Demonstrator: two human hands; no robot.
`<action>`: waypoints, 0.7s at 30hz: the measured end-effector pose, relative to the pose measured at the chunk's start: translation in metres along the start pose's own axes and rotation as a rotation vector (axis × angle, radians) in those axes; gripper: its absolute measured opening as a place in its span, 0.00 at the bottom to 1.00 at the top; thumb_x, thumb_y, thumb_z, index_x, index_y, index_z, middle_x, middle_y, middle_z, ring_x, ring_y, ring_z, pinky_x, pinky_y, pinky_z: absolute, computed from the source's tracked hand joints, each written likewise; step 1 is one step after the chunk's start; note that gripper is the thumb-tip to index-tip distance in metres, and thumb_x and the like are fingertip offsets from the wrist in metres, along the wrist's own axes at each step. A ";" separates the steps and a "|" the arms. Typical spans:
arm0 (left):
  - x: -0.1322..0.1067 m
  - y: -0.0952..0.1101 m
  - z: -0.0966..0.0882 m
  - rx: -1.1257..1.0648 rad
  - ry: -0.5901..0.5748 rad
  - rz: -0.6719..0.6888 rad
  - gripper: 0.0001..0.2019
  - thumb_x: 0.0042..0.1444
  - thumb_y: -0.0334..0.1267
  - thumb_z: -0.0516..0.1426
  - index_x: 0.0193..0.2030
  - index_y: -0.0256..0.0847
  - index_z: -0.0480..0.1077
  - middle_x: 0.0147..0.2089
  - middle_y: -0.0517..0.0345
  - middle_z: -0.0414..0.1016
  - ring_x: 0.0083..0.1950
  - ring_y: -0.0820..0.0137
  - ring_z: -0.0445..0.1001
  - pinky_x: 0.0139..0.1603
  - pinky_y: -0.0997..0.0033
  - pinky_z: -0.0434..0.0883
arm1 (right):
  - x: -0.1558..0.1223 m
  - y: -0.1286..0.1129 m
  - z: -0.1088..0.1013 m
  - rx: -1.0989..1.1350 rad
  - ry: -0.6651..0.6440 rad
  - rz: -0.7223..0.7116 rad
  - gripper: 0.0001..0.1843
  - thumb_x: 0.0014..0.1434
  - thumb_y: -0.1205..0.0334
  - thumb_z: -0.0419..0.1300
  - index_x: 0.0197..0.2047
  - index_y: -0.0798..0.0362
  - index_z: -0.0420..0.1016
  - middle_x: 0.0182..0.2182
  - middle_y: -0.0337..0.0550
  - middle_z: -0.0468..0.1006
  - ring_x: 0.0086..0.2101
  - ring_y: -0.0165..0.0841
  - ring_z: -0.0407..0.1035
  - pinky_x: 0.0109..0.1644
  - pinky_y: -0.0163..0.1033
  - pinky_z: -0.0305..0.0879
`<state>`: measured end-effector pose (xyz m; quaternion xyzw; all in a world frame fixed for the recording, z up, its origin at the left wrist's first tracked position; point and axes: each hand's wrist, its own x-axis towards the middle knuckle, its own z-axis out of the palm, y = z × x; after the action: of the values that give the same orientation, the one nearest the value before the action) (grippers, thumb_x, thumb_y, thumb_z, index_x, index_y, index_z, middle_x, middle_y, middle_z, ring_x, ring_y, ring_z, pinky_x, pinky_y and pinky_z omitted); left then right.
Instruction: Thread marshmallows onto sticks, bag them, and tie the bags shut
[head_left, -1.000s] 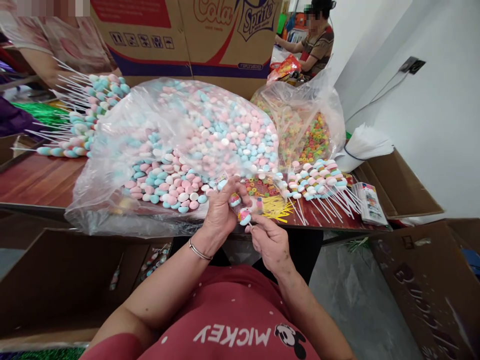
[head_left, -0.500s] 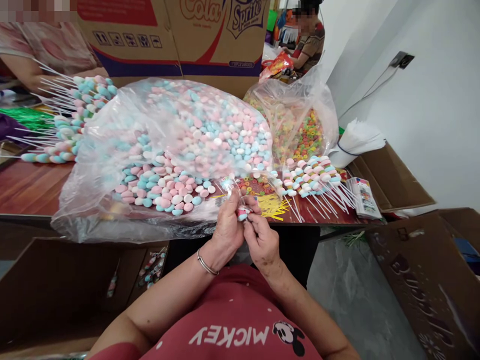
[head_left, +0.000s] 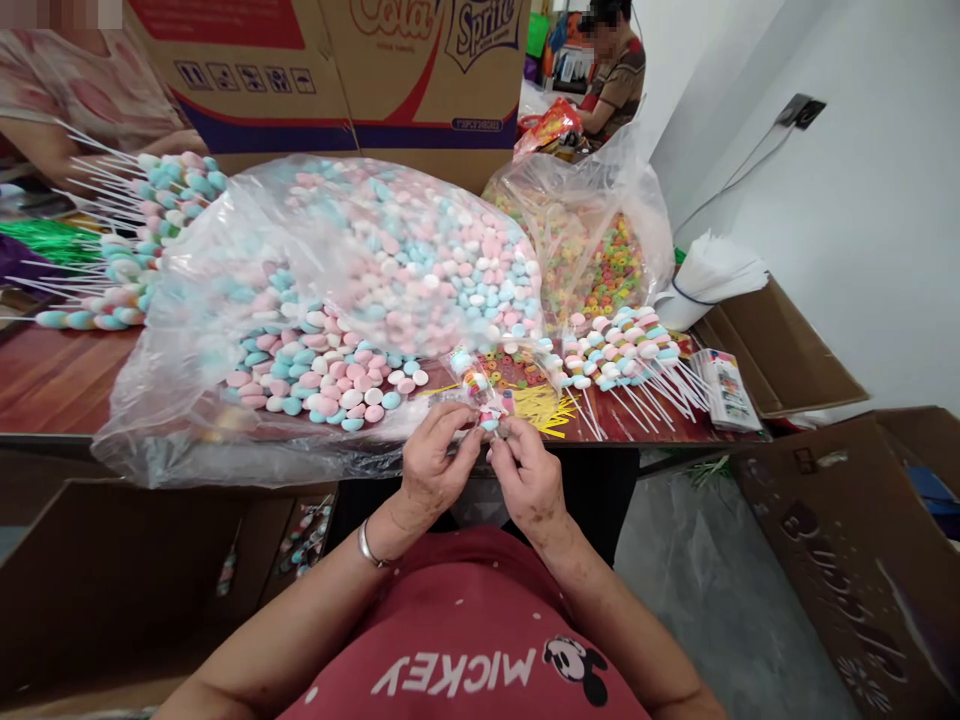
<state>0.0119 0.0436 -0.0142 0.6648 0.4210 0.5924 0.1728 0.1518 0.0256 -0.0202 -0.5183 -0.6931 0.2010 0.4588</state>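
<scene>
A candy skewer in a clear wrapper points away from me, its pink, white and blue candies showing through. At its near end my left hand is closed, thumb and fingers pinching the wrapper's left side. My right hand pinches the same end from the right; the stick itself is mostly hidden by my fingers. Just beyond lie gummy rings and a bunch of yellow twist ties. Loose pink, white and blue candies spill from a big clear bag to the left.
Unwrapped candy skewers lie at the right, beside a stack of printed cards and a container of white sticks. More skewers are piled at left. Open cardboard boxes stand below the table. Two people sit beyond.
My left hand has shifted left and lowered off the wrapped candies, so more of the skewer shows. Both hands now pinch its near end from opposite sides.
</scene>
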 end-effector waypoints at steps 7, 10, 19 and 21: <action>0.014 0.000 -0.011 0.057 -0.179 -0.008 0.05 0.58 0.31 0.55 0.34 0.42 0.72 0.30 0.57 0.76 0.31 0.70 0.73 0.36 0.72 0.70 | 0.001 0.001 -0.005 -0.100 -0.064 -0.036 0.14 0.64 0.62 0.51 0.50 0.56 0.71 0.25 0.40 0.81 0.26 0.30 0.77 0.34 0.28 0.70; 0.015 -0.004 -0.012 0.118 -0.211 0.067 0.05 0.57 0.31 0.55 0.34 0.42 0.72 0.31 0.56 0.77 0.31 0.70 0.74 0.35 0.72 0.70 | 0.001 0.002 -0.004 -0.178 -0.073 -0.063 0.15 0.64 0.62 0.50 0.51 0.55 0.71 0.26 0.40 0.81 0.24 0.29 0.76 0.32 0.28 0.69; 0.013 -0.012 -0.002 0.336 -0.220 0.211 0.08 0.55 0.28 0.53 0.27 0.42 0.68 0.23 0.59 0.69 0.24 0.71 0.66 0.27 0.73 0.63 | 0.004 0.006 -0.001 -0.323 -0.034 -0.156 0.18 0.63 0.65 0.50 0.53 0.55 0.73 0.34 0.47 0.84 0.29 0.34 0.79 0.35 0.32 0.72; 0.014 -0.013 -0.001 0.318 -0.156 0.188 0.08 0.53 0.28 0.53 0.27 0.42 0.68 0.22 0.61 0.68 0.23 0.72 0.65 0.27 0.74 0.62 | 0.005 0.006 -0.001 -0.322 -0.026 -0.151 0.19 0.62 0.65 0.50 0.53 0.55 0.74 0.33 0.47 0.84 0.28 0.33 0.78 0.35 0.32 0.72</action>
<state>0.0061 0.0613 -0.0145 0.7639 0.4307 0.4788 0.0416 0.1554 0.0320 -0.0226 -0.5289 -0.7592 0.0589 0.3748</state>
